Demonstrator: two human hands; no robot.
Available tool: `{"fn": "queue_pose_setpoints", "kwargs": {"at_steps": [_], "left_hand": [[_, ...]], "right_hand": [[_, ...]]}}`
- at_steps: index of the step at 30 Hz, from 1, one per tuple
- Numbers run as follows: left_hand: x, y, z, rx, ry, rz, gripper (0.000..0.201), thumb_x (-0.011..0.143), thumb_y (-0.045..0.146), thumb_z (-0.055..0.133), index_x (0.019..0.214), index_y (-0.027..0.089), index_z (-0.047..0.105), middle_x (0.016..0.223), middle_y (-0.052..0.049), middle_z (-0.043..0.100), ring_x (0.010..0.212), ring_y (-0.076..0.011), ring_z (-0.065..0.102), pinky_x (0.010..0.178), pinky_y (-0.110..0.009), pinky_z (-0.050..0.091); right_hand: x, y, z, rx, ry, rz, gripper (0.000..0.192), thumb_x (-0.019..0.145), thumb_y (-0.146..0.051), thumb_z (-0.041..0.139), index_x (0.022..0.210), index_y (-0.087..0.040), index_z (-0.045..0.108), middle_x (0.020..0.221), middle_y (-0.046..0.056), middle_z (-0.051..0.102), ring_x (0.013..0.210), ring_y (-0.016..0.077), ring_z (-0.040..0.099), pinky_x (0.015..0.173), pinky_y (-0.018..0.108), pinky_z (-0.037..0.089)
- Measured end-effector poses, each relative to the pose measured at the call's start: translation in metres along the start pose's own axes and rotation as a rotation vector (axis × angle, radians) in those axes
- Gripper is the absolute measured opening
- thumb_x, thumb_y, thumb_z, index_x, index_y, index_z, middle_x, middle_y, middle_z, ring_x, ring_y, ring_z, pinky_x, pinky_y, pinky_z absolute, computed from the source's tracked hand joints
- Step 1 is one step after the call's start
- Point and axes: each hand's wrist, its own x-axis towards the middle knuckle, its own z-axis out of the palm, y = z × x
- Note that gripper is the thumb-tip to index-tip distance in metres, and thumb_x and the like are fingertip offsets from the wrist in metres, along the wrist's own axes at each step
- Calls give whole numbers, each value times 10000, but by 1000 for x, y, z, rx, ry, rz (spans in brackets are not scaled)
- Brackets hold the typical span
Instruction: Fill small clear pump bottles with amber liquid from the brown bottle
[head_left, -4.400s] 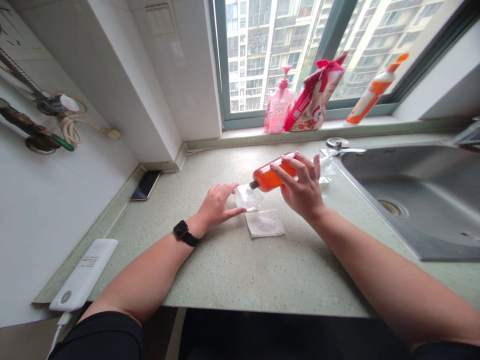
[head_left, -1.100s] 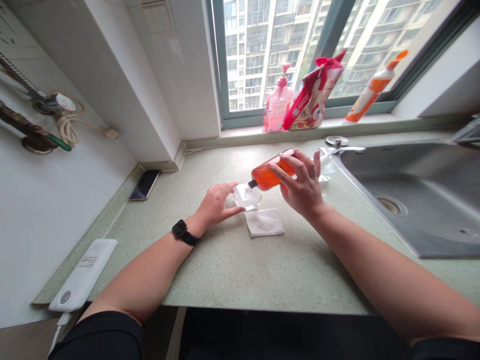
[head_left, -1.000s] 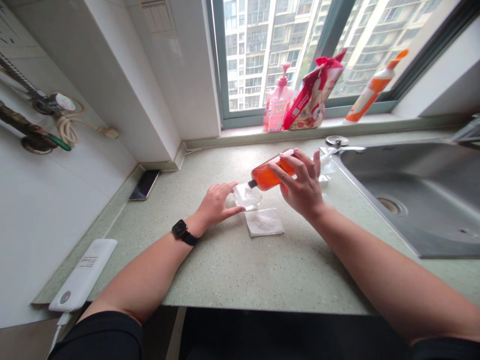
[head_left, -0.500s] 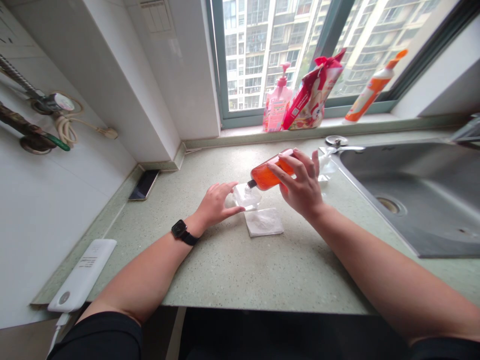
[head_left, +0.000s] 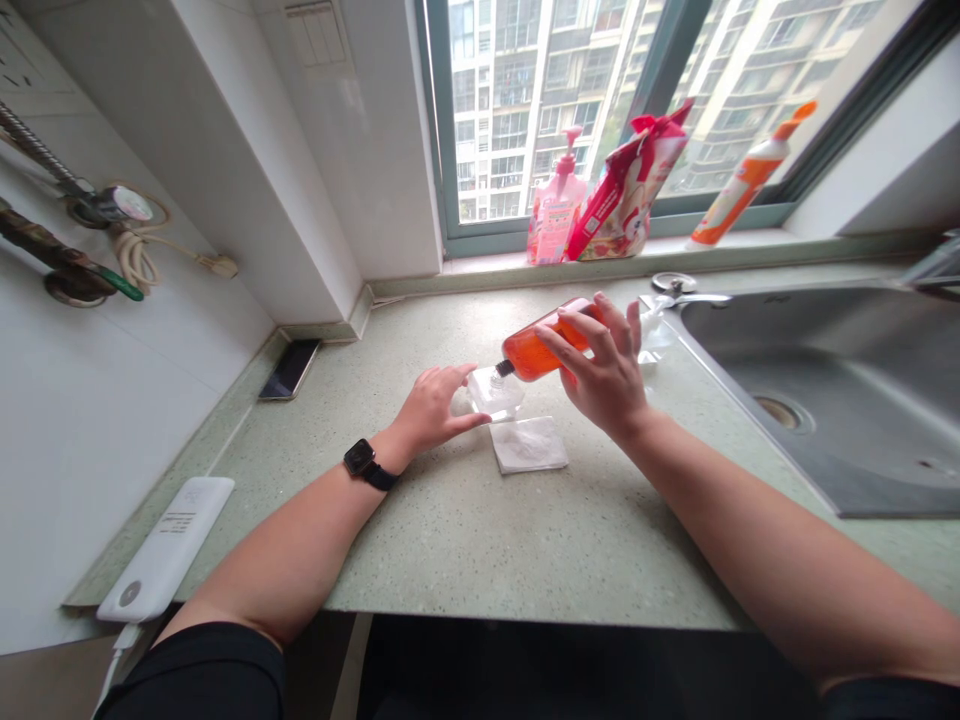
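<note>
My right hand (head_left: 604, 370) grips a bottle of orange-red liquid (head_left: 536, 350), tilted with its black threaded neck down to the left. That neck is over a small clear container (head_left: 495, 393) on the counter. Around the container's left side, the thumb and fingers of my left hand (head_left: 431, 410) hold it at its edges. A folded white tissue (head_left: 529, 445) lies just in front of the container. Behind my right hand, a clear plastic item (head_left: 654, 335) is partly hidden, so its kind does not show.
A steel sink (head_left: 750, 420) is set into the counter (head_left: 480, 550) at right. On the sill stand a pink pump bottle (head_left: 556, 205), a red bag (head_left: 630, 190) and an orange-white bottle (head_left: 746, 185). A phone (head_left: 290, 370) and a white power bank (head_left: 166, 550) lie at left.
</note>
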Motion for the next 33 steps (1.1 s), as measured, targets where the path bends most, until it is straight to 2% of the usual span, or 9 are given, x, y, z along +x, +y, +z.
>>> {"fn": "queue_pose_setpoints", "kwargs": {"at_steps": [11, 24, 33], "left_hand": [[0, 0, 1, -2, -6, -5, 778, 919, 631, 801, 1536, 246, 525, 1252, -119, 755, 1182, -321, 723, 1159, -599, 478], [-1, 0, 0, 3, -8, -10, 780, 915, 634, 804, 1534, 248, 527, 1254, -116, 753, 1185, -324, 723, 1170, -597, 470], [0, 1, 1, 2, -7, -7, 757, 927, 600, 804, 1528, 235, 523, 1260, -120, 752, 1199, -324, 720, 1207, -612, 442]], "right_hand": [[-2, 2, 1, 26, -17, 16, 1027, 938, -49, 620, 1667, -645, 212, 1553, -17, 587, 1549, 397, 462, 1305, 790, 228], [0, 3, 1, 28, 9, -16, 935, 928, -56, 621, 1646, -586, 344, 1537, 7, 601, 1567, 398, 442, 1291, 812, 241], [0, 4, 2, 2, -29, 8, 1028, 927, -64, 624, 1667, -643, 205, 1561, -17, 575, 1575, 409, 429, 1291, 817, 229]]}}
